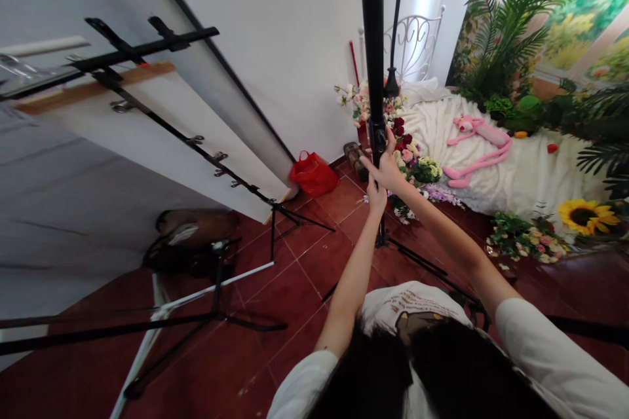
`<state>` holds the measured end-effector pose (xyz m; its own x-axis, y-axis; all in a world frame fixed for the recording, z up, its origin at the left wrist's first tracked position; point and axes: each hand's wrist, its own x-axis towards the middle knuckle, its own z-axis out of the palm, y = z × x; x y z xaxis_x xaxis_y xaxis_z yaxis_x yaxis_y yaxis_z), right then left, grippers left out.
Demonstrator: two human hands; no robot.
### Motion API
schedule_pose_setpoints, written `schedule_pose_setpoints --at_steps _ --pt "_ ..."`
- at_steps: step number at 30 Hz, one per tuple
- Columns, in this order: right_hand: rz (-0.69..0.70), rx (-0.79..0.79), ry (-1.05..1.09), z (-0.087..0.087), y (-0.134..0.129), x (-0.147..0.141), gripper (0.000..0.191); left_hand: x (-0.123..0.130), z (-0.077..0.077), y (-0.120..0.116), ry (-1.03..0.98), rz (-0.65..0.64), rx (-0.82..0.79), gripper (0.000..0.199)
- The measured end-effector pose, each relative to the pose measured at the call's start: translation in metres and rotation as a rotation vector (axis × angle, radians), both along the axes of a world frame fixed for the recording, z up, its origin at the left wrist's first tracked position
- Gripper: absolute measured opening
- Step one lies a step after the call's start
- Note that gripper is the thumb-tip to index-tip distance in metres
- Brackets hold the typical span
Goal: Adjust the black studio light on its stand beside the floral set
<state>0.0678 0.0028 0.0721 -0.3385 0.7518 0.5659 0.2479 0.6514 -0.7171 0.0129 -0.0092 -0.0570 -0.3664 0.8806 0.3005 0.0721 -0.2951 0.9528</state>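
Note:
A black upright stand pole [372, 33] rises in front of me, with a collar and a knob partway down. My left hand [377, 196] is wrapped round the pole just below the collar. Higher up, my right hand [388, 167] is at the collar, its fingers around it and partly hidden by the pole. A black cable [397, 13] hangs beside the pole and ends in a plug-like piece [392, 84]. The stand's black legs [417, 258] spread over the floor below my arms.
At left, a white board [216, 144] hangs clipped on a black stand. A red bag [314, 173] rests by the wall. To the right are flowers [405, 154], a pink plush toy [484, 141] on white fabric, a sunflower [587, 216] and palm leaves [521, 6].

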Motion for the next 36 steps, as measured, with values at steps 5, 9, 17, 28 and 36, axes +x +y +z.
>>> schedule_pose_setpoints --at_steps 5,9,17,28,36 --pt "-0.036 -0.056 0.045 -0.002 0.004 0.0 0.063 -0.002 0.001 -0.002 0.06 0.033 0.052 0.048" --pt "-0.009 -0.086 0.003 0.0 0.007 0.012 0.062 0.002 -0.001 -0.003 0.038 0.038 0.059 0.056" --pt "-0.143 -0.105 0.002 -0.009 -0.003 0.006 0.067 -0.001 -0.013 -0.004 0.095 -0.108 0.031 0.048" --pt "-0.086 -0.246 -0.092 -0.05 -0.016 0.018 0.069 -0.004 -0.023 -0.005 0.143 -0.16 0.089 0.058" --pt "-0.108 -0.155 -0.069 -0.065 -0.021 0.016 0.067 0.001 -0.019 -0.004 0.057 -0.083 0.086 0.048"
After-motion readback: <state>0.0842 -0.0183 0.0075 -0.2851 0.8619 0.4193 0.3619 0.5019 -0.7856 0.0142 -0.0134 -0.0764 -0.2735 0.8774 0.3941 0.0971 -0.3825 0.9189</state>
